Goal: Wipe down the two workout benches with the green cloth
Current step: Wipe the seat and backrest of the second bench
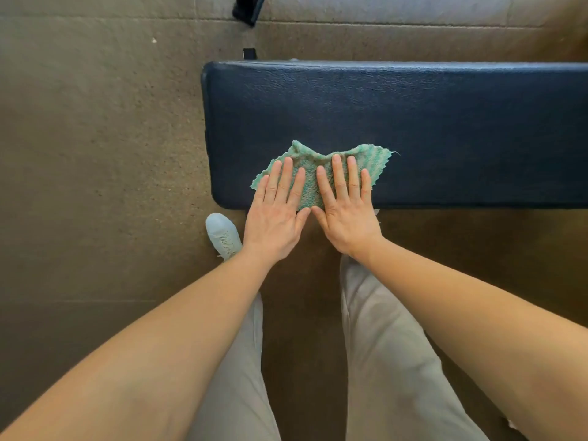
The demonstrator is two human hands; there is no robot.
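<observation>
The green cloth [321,173] lies spread, a little rumpled, on the dark blue padded desk [413,122], close to the desk's near edge and not far from its rounded left end. Both hands press flat on the cloth, side by side with thumbs almost meeting at the desk's near edge. The left hand [276,214] covers the cloth's left part, fingers extended and slightly spread, palm down; its grip is apart, clamped on nothing. The right hand [346,214] lies on the cloth's right part in the same way, fingers straight, grip apart. The cloth's far edge and right corner stick out beyond the fingertips. A pale shoe [222,233] stands on the brown speckled floor [95,154] just off the desk's near left corner.
</observation>
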